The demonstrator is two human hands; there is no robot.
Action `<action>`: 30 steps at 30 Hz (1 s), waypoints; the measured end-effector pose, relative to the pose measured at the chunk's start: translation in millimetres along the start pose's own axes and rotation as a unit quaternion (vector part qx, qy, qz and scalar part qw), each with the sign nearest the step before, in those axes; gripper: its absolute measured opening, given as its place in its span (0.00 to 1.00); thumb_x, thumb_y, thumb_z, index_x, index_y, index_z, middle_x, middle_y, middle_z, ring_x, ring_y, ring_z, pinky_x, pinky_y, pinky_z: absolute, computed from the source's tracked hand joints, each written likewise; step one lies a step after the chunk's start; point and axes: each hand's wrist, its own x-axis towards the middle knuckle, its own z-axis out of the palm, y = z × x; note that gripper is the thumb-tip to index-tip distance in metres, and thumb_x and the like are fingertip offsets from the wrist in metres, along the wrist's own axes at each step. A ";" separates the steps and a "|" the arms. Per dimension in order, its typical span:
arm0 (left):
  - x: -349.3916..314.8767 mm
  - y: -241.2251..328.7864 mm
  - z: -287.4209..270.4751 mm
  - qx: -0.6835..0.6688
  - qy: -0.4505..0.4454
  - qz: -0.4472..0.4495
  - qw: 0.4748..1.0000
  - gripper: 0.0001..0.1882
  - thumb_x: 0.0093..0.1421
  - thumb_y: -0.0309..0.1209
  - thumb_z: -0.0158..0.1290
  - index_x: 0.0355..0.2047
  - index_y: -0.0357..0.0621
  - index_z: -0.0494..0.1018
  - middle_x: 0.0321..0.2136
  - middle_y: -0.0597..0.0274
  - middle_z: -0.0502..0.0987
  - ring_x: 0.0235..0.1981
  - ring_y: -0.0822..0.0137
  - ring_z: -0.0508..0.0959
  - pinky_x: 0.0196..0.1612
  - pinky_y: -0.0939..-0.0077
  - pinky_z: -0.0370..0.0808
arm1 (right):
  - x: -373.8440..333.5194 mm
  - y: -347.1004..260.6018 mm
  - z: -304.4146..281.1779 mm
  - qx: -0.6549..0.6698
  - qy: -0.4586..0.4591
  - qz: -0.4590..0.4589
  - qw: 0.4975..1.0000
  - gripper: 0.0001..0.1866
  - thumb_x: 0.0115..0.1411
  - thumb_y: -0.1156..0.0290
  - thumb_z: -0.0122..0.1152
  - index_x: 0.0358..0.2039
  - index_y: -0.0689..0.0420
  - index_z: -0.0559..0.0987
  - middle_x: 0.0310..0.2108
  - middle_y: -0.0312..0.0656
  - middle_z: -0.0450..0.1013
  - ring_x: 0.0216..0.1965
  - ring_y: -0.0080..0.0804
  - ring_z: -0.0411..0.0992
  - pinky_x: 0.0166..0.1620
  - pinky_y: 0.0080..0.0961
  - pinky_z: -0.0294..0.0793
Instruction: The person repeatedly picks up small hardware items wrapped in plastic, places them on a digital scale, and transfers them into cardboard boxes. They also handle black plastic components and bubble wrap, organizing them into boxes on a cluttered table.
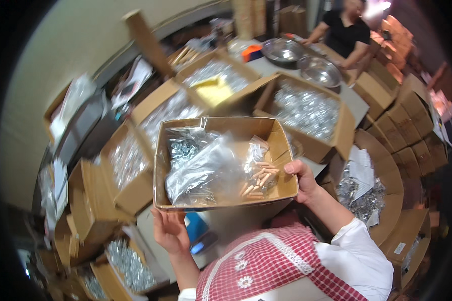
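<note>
A shallow cardboard box (289, 185) is held up in front of me, tilted so its inside shows. My right hand (302, 179) grips its right wall, thumb over the rim. Under the near left corner is my left hand (171, 232), its fingertips hidden by the box as it bears that side. Inside, a clear plastic bag (198, 168) covers much of the left half, with small shiny metal parts (183, 149) showing at its far end. On the right lie several short wooden dowels (260, 181) beside another crumpled clear bag (256, 149).
Open cartons of clear packets (306, 108) crowd the table beyond and to the left. Two metal bowls (320, 70) stand farther off, near a seated person in black (345, 32). Stacked cartons (404, 125) rise at right. A blue object (196, 227) lies below the held box.
</note>
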 end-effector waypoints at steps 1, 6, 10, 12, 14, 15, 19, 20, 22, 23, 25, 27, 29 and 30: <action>18.7 -21.3 10.4 -0.002 -0.096 0.005 0.995 0.29 0.74 0.42 0.42 0.67 0.35 0.58 0.57 0.53 0.72 0.60 0.58 0.72 0.61 0.63 0.70 | -4.6 -26.2 -10.1 0.034 -0.004 -0.006 0.999 0.38 0.52 0.63 0.62 0.62 0.69 0.67 0.56 0.55 0.73 0.54 0.42 0.74 0.60 0.38 0.73; 45.7 -148.5 49.4 0.674 -0.016 0.066 0.735 0.34 0.65 0.36 0.54 0.67 0.33 0.58 0.61 0.42 0.64 0.66 0.46 0.62 0.67 0.50 0.58 | -14.5 -169.4 -64.8 -0.041 0.112 -0.156 0.981 0.36 0.54 0.57 0.61 0.60 0.67 0.71 0.52 0.50 0.76 0.51 0.42 0.76 0.59 0.40 0.74; 38.6 -194.8 52.9 0.752 -0.006 0.061 0.656 0.36 0.62 0.35 0.56 0.67 0.34 0.58 0.67 0.39 0.56 0.69 0.38 0.53 0.70 0.46 0.50 | 16.7 -277.6 -120.5 -0.282 0.271 -0.335 0.857 0.28 0.55 0.60 0.67 0.52 0.62 0.72 0.45 0.45 0.76 0.46 0.34 0.76 0.51 0.32 0.76; 35.0 -200.2 51.8 0.755 0.016 0.073 0.651 0.35 0.61 0.34 0.56 0.67 0.36 0.60 0.67 0.41 0.57 0.69 0.38 0.54 0.70 0.46 0.50 | 35.8 -324.3 -154.9 -0.415 0.350 -0.372 0.753 0.28 0.54 0.59 0.71 0.48 0.62 0.71 0.40 0.41 0.75 0.43 0.29 0.75 0.45 0.27 0.76; 33.9 -201.2 51.8 0.745 0.029 0.064 0.664 0.34 0.61 0.33 0.55 0.66 0.37 0.61 0.67 0.42 0.57 0.69 0.39 0.54 0.70 0.46 0.50 | 60.8 -365.0 -188.6 -0.499 0.367 -0.405 0.673 0.31 0.53 0.56 0.73 0.47 0.62 0.70 0.41 0.42 0.75 0.43 0.30 0.75 0.45 0.29 0.75; 34.6 -201.8 52.2 0.740 0.036 0.069 0.668 0.33 0.61 0.32 0.55 0.66 0.37 0.61 0.67 0.43 0.57 0.69 0.39 0.54 0.70 0.46 0.49 | 68.4 -383.2 -203.3 -0.532 0.416 -0.376 0.634 0.33 0.51 0.54 0.74 0.48 0.62 0.70 0.42 0.43 0.75 0.42 0.32 0.75 0.46 0.31 0.75; 40.3 -208.7 55.8 0.701 0.074 0.103 0.702 0.26 0.64 0.32 0.50 0.61 0.36 0.67 0.64 0.44 0.62 0.68 0.40 0.58 0.69 0.47 0.53 | 93.2 -420.5 -245.6 -0.766 0.416 -0.292 0.393 0.46 0.44 0.49 0.77 0.58 0.62 0.68 0.55 0.59 0.72 0.55 0.58 0.72 0.56 0.46 0.72; 41.2 -210.0 56.6 0.696 0.084 0.110 0.705 0.23 0.66 0.32 0.47 0.59 0.35 0.69 0.62 0.44 0.65 0.67 0.41 0.61 0.69 0.49 0.56 | 98.5 -426.4 -250.6 -0.778 0.409 -0.292 0.378 0.50 0.43 0.52 0.78 0.62 0.63 0.66 0.57 0.60 0.70 0.56 0.59 0.70 0.58 0.45 0.70; 43.4 -212.3 57.5 0.697 0.091 0.120 0.701 0.22 0.67 0.32 0.46 0.58 0.34 0.70 0.62 0.44 0.66 0.66 0.42 0.62 0.68 0.49 0.57 | 104.4 -430.5 -255.7 -0.825 0.315 -0.329 0.335 0.50 0.42 0.55 0.79 0.62 0.65 0.66 0.57 0.60 0.69 0.57 0.58 0.69 0.59 0.45 0.69; 44.1 -212.7 57.9 0.694 0.094 0.125 0.703 0.21 0.68 0.32 0.45 0.58 0.34 0.70 0.61 0.44 0.66 0.65 0.42 0.63 0.68 0.50 0.57 | 104.4 -430.7 -256.3 -0.842 0.277 -0.338 0.314 0.50 0.41 0.57 0.79 0.62 0.65 0.66 0.57 0.60 0.69 0.58 0.58 0.69 0.60 0.44 0.69; 44.9 -212.7 58.3 0.692 0.096 0.125 0.704 0.20 0.69 0.33 0.43 0.56 0.33 0.71 0.60 0.44 0.67 0.64 0.42 0.65 0.67 0.50 0.58 | 98.3 -427.0 -255.4 -0.858 0.248 -0.303 0.332 0.48 0.39 0.64 0.78 0.61 0.65 0.66 0.57 0.58 0.69 0.59 0.57 0.67 0.62 0.44 0.66; 45.0 -212.2 58.6 0.688 0.099 0.125 0.708 0.20 0.70 0.33 0.43 0.56 0.33 0.72 0.60 0.43 0.68 0.64 0.43 0.65 0.67 0.51 0.58 | 87.0 -420.9 -253.3 -0.879 0.187 -0.310 0.309 0.46 0.39 0.67 0.76 0.60 0.65 0.67 0.57 0.58 0.69 0.59 0.57 0.67 0.63 0.45 0.64; 45.0 -212.0 58.8 0.696 0.098 0.129 0.700 0.20 0.70 0.32 0.42 0.56 0.33 0.71 0.60 0.44 0.68 0.63 0.44 0.66 0.67 0.53 0.59 | 72.0 -414.6 -251.3 -0.893 0.163 -0.322 0.268 0.44 0.39 0.72 0.72 0.60 0.63 0.68 0.56 0.57 0.69 0.59 0.58 0.66 0.64 0.46 0.63; 44.8 -212.0 58.9 0.699 0.098 0.130 0.696 0.20 0.70 0.31 0.42 0.57 0.33 0.71 0.60 0.44 0.68 0.63 0.45 0.66 0.67 0.54 0.59 | 65.1 -412.0 -250.5 -0.890 0.162 -0.347 0.248 0.44 0.39 0.73 0.71 0.61 0.63 0.67 0.56 0.57 0.69 0.59 0.58 0.65 0.64 0.46 0.63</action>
